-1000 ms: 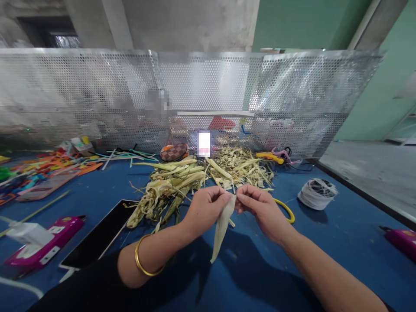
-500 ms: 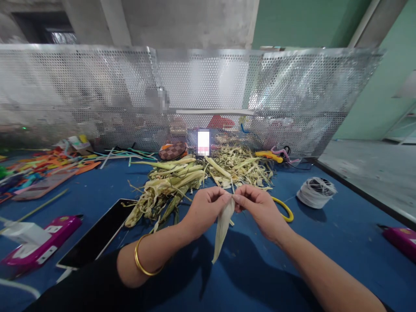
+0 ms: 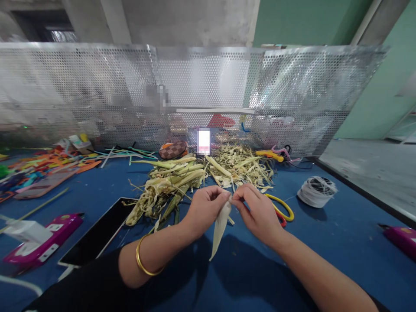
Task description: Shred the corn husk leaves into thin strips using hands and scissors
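Observation:
A pale dried corn husk (image 3: 221,229) hangs point down above the blue table. My left hand (image 3: 208,208) pinches its upper end between thumb and fingertips. My right hand (image 3: 256,211) is closed at the same end, with thumb and index finger pressed together there; fine detail between the fingertips is too small to make out. Beyond my hands lie a bundle of long husks (image 3: 175,180) and a heap of shredded husk pieces (image 3: 247,167). Scissors with yellow and red handles (image 3: 287,212) lie partly hidden behind my right hand.
A spool of white twine (image 3: 316,193) stands at the right. On the left are a dark-screened tablet (image 3: 97,234), a purple power strip (image 3: 61,225) and colourful strips (image 3: 48,160). A checkered pouch (image 3: 173,150) sits before a perforated metal screen (image 3: 201,82). Yellow-handled pliers (image 3: 269,155) lie at the back.
My right hand has turned slightly and its fingers have shifted at the husk's top. More of the scissors shows beside it. The husk's lower tip has swung a little left.

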`<state>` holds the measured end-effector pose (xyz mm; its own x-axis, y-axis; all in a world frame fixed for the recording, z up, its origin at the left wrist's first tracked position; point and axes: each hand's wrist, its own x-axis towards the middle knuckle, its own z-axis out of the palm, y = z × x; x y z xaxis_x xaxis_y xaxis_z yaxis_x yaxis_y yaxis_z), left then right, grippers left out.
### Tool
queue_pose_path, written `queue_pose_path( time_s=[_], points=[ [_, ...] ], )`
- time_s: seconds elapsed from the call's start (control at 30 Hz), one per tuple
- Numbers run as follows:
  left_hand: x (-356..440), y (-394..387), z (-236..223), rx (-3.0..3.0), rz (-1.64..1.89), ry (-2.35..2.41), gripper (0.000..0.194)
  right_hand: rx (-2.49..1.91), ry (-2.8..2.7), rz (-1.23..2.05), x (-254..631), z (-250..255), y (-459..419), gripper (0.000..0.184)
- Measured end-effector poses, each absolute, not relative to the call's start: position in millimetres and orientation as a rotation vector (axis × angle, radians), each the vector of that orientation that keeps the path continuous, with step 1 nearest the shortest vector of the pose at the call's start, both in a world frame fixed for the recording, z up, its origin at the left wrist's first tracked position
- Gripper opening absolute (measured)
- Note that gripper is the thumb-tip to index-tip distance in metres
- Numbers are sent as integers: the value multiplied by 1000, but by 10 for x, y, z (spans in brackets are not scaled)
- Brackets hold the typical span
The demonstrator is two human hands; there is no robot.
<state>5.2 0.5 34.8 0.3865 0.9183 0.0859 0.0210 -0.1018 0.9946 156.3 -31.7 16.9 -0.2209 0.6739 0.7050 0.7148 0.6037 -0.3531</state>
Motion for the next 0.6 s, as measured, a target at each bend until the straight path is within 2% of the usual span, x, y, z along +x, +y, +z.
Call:
queue_pose_path(
  time_s=[0.17,0.33,0.5,0.6],
  points=[
    [35,84,306,1571,1056,953,29,-1006,-1848,146,1542,206,-362,12],
    [7,177,283,1661,1117,1012,28,-990,-1811,563,1512,248,-447,12],
    [-35,268,301,1673,1188,1074,28,-841,-1893,1304,1534,403,-562,19],
    [-61,338,293,1686,1228,1096,28,-719,-2067,1749,1594,553,-649,30]
  ],
)
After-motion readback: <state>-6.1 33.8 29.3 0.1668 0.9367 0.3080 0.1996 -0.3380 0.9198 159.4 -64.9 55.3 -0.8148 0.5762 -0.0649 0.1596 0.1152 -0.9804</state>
